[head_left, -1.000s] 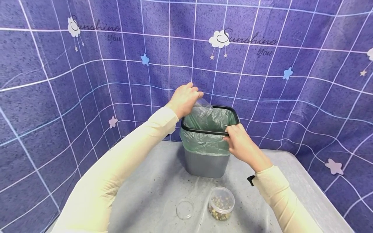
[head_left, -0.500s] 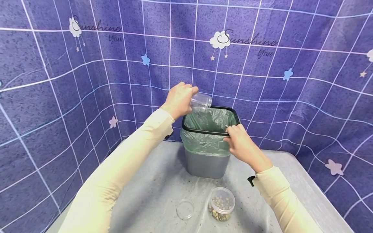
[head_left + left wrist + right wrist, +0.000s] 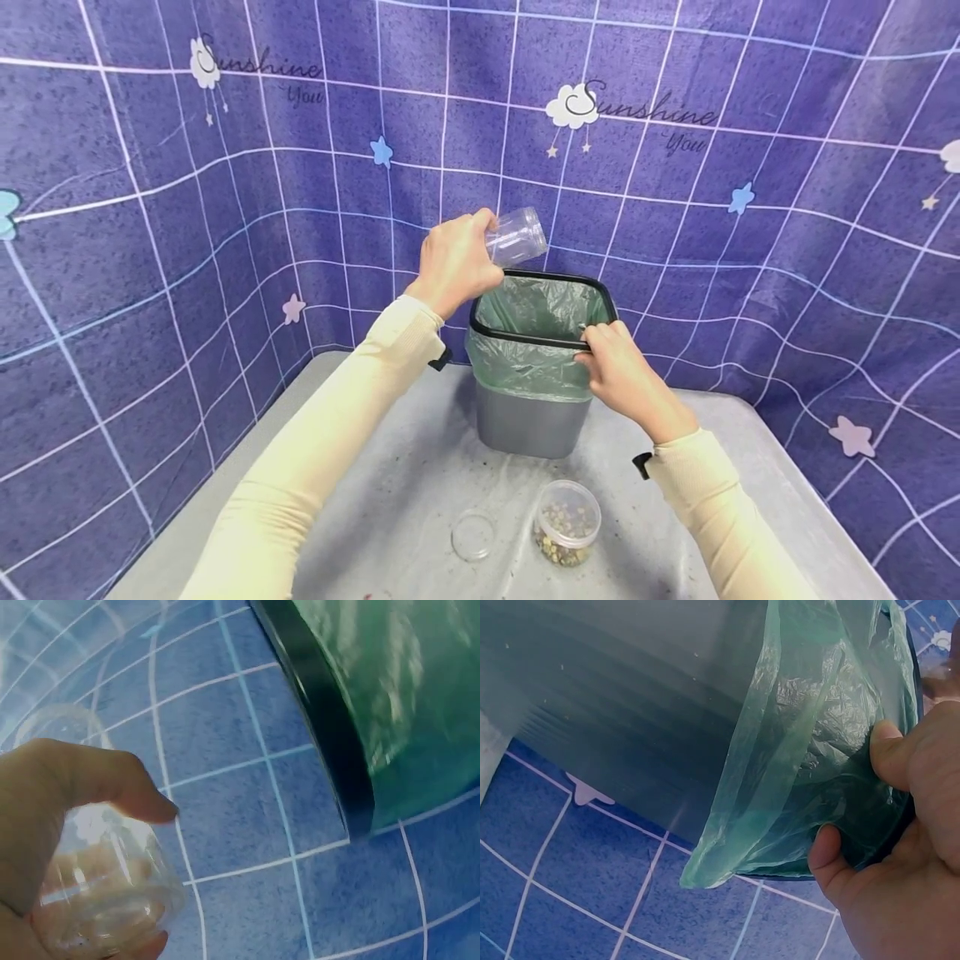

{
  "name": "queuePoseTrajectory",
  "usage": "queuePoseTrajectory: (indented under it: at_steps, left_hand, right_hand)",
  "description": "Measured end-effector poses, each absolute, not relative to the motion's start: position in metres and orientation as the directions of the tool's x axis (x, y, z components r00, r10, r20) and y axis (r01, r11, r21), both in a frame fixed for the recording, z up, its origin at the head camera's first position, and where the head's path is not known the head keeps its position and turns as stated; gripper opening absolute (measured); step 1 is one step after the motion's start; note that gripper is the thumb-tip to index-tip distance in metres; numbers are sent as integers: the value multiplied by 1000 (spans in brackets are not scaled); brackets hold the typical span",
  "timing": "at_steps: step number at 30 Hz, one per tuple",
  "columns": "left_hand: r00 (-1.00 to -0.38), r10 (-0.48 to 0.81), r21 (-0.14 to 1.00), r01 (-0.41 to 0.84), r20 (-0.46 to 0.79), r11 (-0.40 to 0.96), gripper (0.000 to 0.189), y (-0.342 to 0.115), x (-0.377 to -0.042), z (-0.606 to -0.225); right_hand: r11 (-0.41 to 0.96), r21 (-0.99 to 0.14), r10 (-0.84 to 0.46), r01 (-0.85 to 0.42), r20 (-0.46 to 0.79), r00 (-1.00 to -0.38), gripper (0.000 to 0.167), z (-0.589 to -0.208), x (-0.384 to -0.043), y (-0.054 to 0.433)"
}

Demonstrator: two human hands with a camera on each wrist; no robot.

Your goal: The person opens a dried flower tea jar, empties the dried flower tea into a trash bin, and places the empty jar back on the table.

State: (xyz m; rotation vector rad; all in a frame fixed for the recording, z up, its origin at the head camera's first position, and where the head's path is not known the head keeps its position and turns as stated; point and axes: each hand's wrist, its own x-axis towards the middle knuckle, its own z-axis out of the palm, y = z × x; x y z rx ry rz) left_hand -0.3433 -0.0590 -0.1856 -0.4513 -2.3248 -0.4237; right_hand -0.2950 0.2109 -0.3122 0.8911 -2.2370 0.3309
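My left hand (image 3: 456, 260) grips a clear plastic jar (image 3: 517, 237) above the left side of the trash bin (image 3: 532, 425). Tipped on its side, the jar has its mouth pointing right and slightly up, and nothing shows inside. The left wrist view has fingers and thumb curled round the clear jar wall (image 3: 112, 900). With its fingers over the black rim (image 3: 525, 337), my right hand (image 3: 626, 375) holds the bin's front right corner. A green bag (image 3: 532, 371) lines the grey bin and folds down outside; in the right wrist view my thumb (image 3: 891, 754) presses the green plastic (image 3: 817, 735).
In front of the bin stands a clear round tub (image 3: 567, 523) partly filled with small tan and brown bits. A clear round lid (image 3: 473, 536) lies left of it on the grey table (image 3: 390, 500). Small specks dot the tabletop. A purple gridded curtain (image 3: 337, 167) hangs close behind.
My left hand has drawn the jar up and left, out of the bin's mouth, turning it from mouth-down to sideways with its mouth slightly up. The right hand has stayed on the rim.
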Motion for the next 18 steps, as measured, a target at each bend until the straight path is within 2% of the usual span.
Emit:
queuePoseTrajectory:
  at_steps: [9, 14, 18]
  left_hand:
    - [-774, -30, 498, 376, 632, 782, 65, -71, -308, -195]
    - [-790, -98, 631, 401, 605, 664, 68, -76, -287, -204]
    - [-782, -131, 675, 425, 609, 603, 66, -79, -274, -213]
  right_hand:
    - [728, 24, -511, -685, 686, -519, 19, -315, -295, 209]
    - [723, 24, -506, -691, 699, -505, 19, -312, -296, 210]
    - [723, 25, -506, -690, 700, -505, 18, -311, -297, 210]
